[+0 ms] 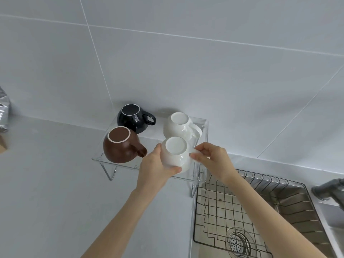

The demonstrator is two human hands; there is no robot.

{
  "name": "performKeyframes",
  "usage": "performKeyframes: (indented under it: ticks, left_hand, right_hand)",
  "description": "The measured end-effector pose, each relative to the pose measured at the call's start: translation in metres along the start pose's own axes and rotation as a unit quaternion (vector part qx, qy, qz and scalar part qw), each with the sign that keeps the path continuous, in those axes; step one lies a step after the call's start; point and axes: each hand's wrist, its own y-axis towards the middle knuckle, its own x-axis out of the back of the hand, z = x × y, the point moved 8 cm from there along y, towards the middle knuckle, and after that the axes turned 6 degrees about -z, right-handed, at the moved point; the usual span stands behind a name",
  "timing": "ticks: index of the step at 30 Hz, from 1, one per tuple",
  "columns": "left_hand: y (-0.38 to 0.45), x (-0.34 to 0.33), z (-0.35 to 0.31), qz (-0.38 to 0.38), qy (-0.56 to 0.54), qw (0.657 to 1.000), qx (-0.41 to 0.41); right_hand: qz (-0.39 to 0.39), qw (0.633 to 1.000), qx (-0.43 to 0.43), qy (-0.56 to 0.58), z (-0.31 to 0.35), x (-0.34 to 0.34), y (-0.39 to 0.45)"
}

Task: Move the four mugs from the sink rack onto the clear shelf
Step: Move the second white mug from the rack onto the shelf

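A clear shelf (pixel 119 162) on wire legs stands on the counter against the tiled wall. Upside down on it are a black mug (pixel 132 118) at the back left, a brown mug (pixel 121 146) at the front left and a white mug (pixel 178 127) at the back right. A second white mug (pixel 176 153), also upside down, is at the shelf's front right. My left hand (pixel 154 168) wraps its left side and my right hand (pixel 212 161) pinches its handle side. Whether it rests on the shelf I cannot tell.
A wire sink rack (pixel 232 211) lies in the steel sink (pixel 290 207) at the lower right, with no mugs in it. A faucet (pixel 329 189) is at the right edge. A silver foil bag (pixel 3 110) stands at the far left on the grey counter (pixel 46 183).
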Motion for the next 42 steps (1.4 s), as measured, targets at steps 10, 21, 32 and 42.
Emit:
performKeyframes:
  ticks: [10, 21, 32, 42]
  left_hand:
    - [-0.001, -0.002, 0.001, 0.003, 0.016, 1.0, -0.001]
    - [-0.004, -0.004, -0.001, 0.034, 0.031, 0.999, 0.007]
    - [0.089, 0.011, -0.037, 0.075, 0.008, 0.997, -0.031]
    - [0.124, -0.029, -0.015, 0.168, -0.027, 0.985, -0.011]
  right_hand:
    - [0.0, 1.0, 0.014, -0.016, -0.001, -0.001, -0.002]
    - [0.009, 1.0, -0.003, -0.006, -0.004, 0.0, -0.001]
    - [-0.105, 0.993, -0.011, -0.05, 0.001, 0.039, 0.056]
    - [-0.114, 0.992, 0.017, -0.049, 0.001, 0.022, 0.066]
